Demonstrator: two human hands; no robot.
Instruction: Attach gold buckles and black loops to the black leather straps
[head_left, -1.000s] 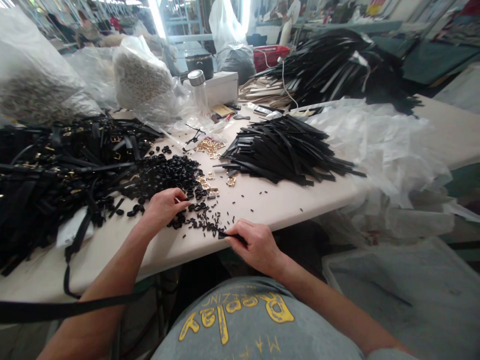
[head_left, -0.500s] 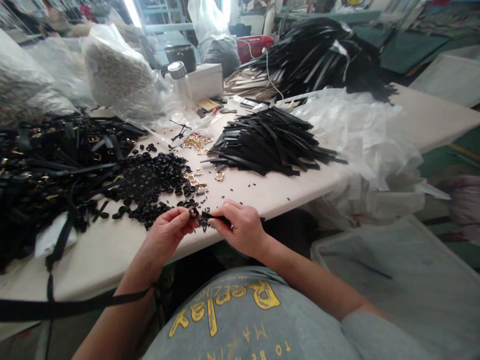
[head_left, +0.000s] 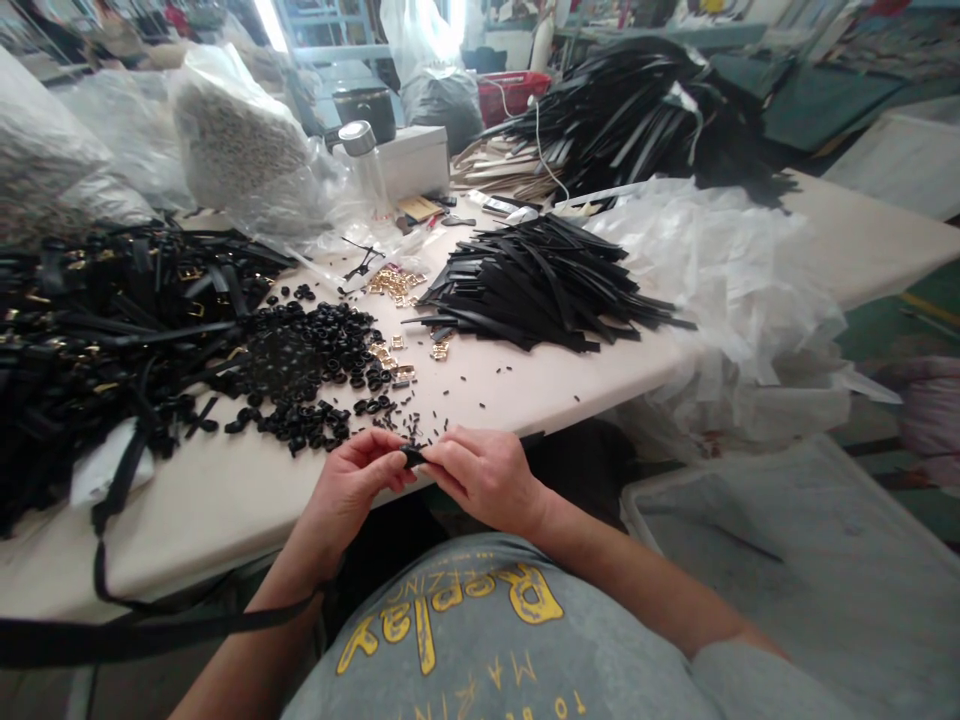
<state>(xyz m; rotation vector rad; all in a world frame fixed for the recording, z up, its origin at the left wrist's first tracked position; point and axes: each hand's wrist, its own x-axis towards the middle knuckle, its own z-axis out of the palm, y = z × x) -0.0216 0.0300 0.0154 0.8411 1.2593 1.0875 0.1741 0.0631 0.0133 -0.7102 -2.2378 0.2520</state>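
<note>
My left hand [head_left: 354,487] and my right hand [head_left: 487,478] meet at the table's front edge. Both pinch one small black piece [head_left: 412,456] between their fingertips; it looks like a strap end with a loop, but the fingers hide most of it. Just beyond the hands lie small black bits [head_left: 420,425] and a pile of black rings [head_left: 307,365]. A few gold buckles [head_left: 397,372] sit by the rings.
Cut black straps [head_left: 540,285] are heaped mid-table, and finished black straps with buckles [head_left: 90,340] fill the left. Clear bags [head_left: 232,150] and a jar [head_left: 364,165] stand behind. Crumpled plastic sheet [head_left: 720,280] drapes the right edge; a grey bin [head_left: 787,580] sits below.
My left hand left the pile of rings and came to my right hand. Both hands then drew back slightly toward the table's edge, pinching the black piece together.
</note>
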